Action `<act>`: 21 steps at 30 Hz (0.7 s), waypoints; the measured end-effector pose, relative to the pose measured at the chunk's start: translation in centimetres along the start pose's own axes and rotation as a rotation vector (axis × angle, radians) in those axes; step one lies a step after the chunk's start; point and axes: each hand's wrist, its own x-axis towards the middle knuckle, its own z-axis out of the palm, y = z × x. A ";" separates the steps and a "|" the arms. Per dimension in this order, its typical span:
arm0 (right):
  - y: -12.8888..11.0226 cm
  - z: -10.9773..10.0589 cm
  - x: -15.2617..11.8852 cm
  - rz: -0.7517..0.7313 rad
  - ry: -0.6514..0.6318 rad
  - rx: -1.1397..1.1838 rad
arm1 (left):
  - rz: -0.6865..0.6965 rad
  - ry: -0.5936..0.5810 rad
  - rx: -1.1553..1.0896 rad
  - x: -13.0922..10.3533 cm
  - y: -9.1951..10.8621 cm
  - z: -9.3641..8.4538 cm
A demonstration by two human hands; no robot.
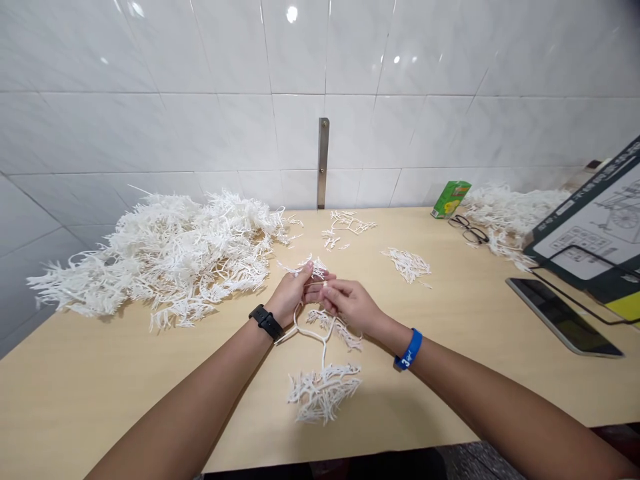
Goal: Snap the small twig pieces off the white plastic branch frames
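My left hand (295, 290), with a black watch band at the wrist, is closed around a white branching sprig (320, 268) whose fine twigs stick out above the fingers. Close beside it, my right hand (350, 303) pinches a thin, pale strand or stem at the fingertips; its far end is hidden between the hands. A bare forked white stem (311, 333) hangs below the hands and leads to a bushy white sprig (325, 393) near the front edge. Another small tuft (345, 331) shows under the right hand.
A large heap of white sprigs (195, 253) covers the back left. Small piles (407, 265) and loose twigs (350, 223) lie behind my hands. At right are a green box (451, 200), eyeglasses (469, 229), more sprigs (515, 210), a tablet (565, 317) and a printed carton (595, 227).
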 end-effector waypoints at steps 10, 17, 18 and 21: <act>1.0 -8.2 2.5 0.115 0.949 -0.109 | 0.025 0.057 -0.011 -0.2 0.8 0.2; 0.4 -7.3 1.9 -0.125 0.994 -0.403 | 0.049 0.048 0.042 -0.2 0.5 0.1; 0.1 -6.4 1.6 -0.143 0.907 -0.392 | 0.061 0.045 0.056 -0.2 0.4 0.1; -0.5 -3.3 0.8 -0.055 0.425 -0.271 | 0.098 0.024 0.086 -0.3 0.0 0.4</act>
